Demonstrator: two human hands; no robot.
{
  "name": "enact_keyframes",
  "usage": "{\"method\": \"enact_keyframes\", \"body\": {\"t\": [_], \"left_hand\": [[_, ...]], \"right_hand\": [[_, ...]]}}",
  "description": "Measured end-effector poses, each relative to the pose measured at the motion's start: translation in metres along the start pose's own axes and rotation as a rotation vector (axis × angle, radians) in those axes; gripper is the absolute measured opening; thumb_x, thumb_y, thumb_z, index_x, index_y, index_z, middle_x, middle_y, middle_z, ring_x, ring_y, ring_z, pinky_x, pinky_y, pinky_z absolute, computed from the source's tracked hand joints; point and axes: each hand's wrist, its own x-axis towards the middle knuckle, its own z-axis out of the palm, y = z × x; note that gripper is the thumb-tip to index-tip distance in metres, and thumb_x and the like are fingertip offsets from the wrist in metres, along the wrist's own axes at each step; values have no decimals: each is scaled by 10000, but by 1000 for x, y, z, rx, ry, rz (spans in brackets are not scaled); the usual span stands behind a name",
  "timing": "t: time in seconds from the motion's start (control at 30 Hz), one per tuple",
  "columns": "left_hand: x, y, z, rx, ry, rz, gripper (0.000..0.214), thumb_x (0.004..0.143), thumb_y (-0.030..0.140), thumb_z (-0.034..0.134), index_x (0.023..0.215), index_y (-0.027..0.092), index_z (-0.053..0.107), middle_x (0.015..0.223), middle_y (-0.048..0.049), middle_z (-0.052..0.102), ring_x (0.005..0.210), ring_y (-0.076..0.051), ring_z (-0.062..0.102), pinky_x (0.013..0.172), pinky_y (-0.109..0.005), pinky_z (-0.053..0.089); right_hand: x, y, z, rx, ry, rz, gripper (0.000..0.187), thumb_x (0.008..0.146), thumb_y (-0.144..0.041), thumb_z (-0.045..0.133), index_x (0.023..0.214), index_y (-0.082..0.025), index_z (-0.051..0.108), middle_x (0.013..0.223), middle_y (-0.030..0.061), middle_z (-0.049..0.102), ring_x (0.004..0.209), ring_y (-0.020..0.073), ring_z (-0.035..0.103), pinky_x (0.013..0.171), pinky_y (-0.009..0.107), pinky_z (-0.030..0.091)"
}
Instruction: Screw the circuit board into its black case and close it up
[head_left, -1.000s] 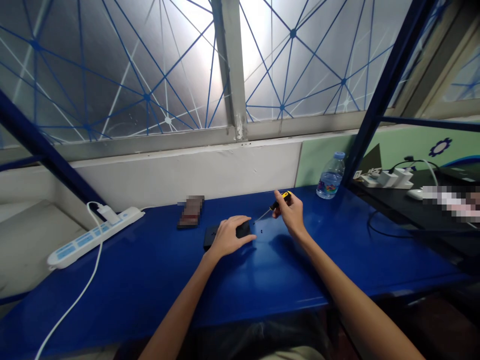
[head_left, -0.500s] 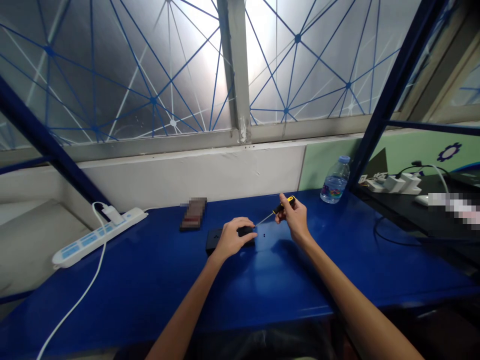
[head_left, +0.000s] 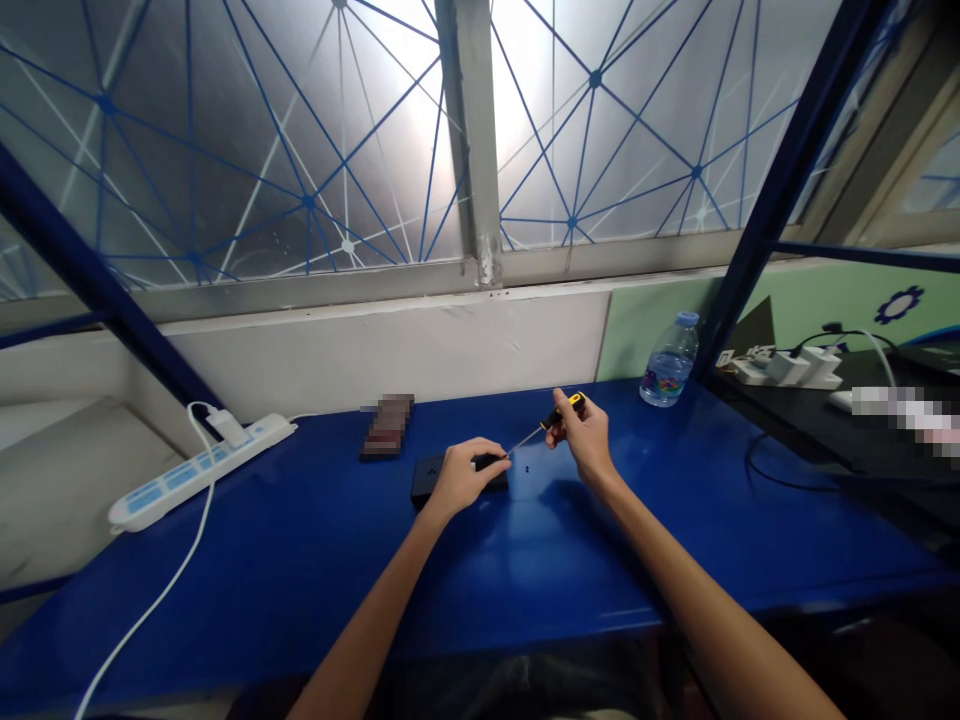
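A black box (head_left: 427,480) lies on the blue table (head_left: 525,560). My left hand (head_left: 466,472) is over its right part, fingers and thumb curled around it, hiding much of its top. In my right hand (head_left: 583,435) is a screwdriver (head_left: 564,410) with a yellow and black handle, gripped and slanting down to the left. Its thin shaft ends at the box's right end, close to my left fingertips. What lies right at the tip is too small to make out. Two tiny dark pieces (head_left: 527,469), perhaps screws, lie just right of the box.
Behind the box to the left lies a dark, blurred-out flat object (head_left: 388,428). A white power strip (head_left: 202,475) with a plugged-in charger and cable is at the left. A water bottle (head_left: 669,362) stands at the back right, near a blue frame post (head_left: 750,250) and a black surface with chargers (head_left: 806,368).
My right hand and the screwdriver have shifted very slightly left. My left hand stays on the box, nearly still.
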Motion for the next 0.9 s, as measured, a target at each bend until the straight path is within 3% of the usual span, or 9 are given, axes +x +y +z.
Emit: {"method": "enact_keyframes", "body": {"t": [0.6,0.83,0.9], "left_hand": [[1,-1,7,104,47,39,96,816,262,753,746,201,732,827,-44,765,785,-209,709,767,-323,534],[0,-1,6,103,-5,77,135,863,311,714,780,216,762,875,-55,781,840,-225,727,831,-354,562],[0,-2,6,136,-23,82,128,860,343,724,853,226,774,991,-63,782,947,-242,722,907,-379,549]], "right_hand": [[-7,-5,-5,-105,-130,-168,384,842,-565,705,811,-214,553,474,-57,576,390,156,583,413,260,467],[-7,-5,-6,-138,-172,-182,355,869,-551,678,873,-213,571,459,-63,567,381,160,572,422,267,462],[-7,-5,-6,-138,-168,-176,360,866,-557,677,873,-212,573,467,-56,580,382,161,573,422,270,464]]}}
